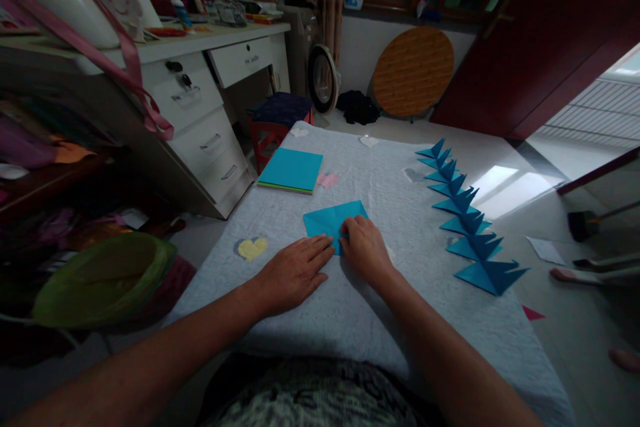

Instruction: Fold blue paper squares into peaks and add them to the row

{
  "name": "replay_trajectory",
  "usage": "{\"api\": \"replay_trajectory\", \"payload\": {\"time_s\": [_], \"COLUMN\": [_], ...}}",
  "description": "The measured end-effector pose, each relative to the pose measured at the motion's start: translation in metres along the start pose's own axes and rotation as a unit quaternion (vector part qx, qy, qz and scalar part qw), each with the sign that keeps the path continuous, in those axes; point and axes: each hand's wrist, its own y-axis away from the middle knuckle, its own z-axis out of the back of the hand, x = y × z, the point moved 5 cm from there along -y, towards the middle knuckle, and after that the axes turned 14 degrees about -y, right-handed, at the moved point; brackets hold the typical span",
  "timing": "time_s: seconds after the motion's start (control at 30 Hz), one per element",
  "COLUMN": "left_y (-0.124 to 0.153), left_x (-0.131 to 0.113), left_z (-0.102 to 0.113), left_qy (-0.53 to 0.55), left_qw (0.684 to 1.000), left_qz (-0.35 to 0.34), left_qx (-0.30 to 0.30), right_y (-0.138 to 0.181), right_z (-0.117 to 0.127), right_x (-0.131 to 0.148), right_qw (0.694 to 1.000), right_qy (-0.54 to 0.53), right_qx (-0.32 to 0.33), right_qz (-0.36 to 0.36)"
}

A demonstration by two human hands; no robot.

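A blue sheet of origami paper (327, 219), partly folded, lies on the cloth-covered table in front of me. My left hand (299, 271) rests flat with its fingers stretched out, the fingertips on the paper's near left edge. On the near right side, my right hand (366, 245) has its fingers curled and pressed together at the paper's edge. Its fingertips are partly hidden, but they seem to pinch the paper. Farther back on the left lies a stack of square coloured paper (291, 169), blue on top. Several folded blue paper cranes (493, 275) stand in a row along the right side.
The table (270, 310) wears a pale cloth with heart patches. A white desk with drawers (200, 117) and a green-lined bin (105, 277) are on the left. Behind the table stand a stool (281, 110), a washing machine with its door open (323, 79) and a round wooden board (414, 72).
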Motion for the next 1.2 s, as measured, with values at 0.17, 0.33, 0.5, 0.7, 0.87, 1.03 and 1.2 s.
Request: {"api": "replay_trajectory", "payload": {"time_s": [0.17, 0.33, 0.5, 0.7, 0.87, 1.03, 1.2], "left_y": [0.001, 0.001, -0.001, 0.011, 0.023, 0.024, 0.026], "left_x": [0.000, -0.001, -0.001, 0.007, 0.013, 0.012, 0.011], "left_z": [0.001, 0.004, 0.004, 0.005, 0.009, 0.012, 0.014], "left_qy": [0.007, -0.013, -0.015, -0.033, -0.057, -0.060, -0.076], "left_qw": [1.000, 1.000, 1.000, 0.999, 0.998, 0.998, 0.996], "left_qz": [-0.004, -0.008, -0.009, -0.017, -0.018, -0.017, -0.010], "left_qx": [-0.017, -0.026, -0.014, 0.004, 0.006, -0.011, -0.040], "right_y": [0.021, 0.040, 0.051, 0.063, 0.066, 0.068, 0.085], "right_z": [-0.008, -0.011, -0.015, -0.014, -0.013, -0.009, 0.006], "right_x": [0.012, 0.014, 0.019, 0.029, 0.036, 0.025, -0.008], "right_qw": [0.994, 0.992, 0.993, 0.993, 0.993, 0.994, 0.994], "right_qy": [-0.013, -0.011, 0.004, 0.013, 0.026, 0.035, 0.063], "right_qx": [0.031, 0.049, 0.040, 0.029, 0.013, 0.003, -0.041], "right_qz": [0.107, 0.117, 0.110, 0.113, 0.110, 0.103, 0.080]}}
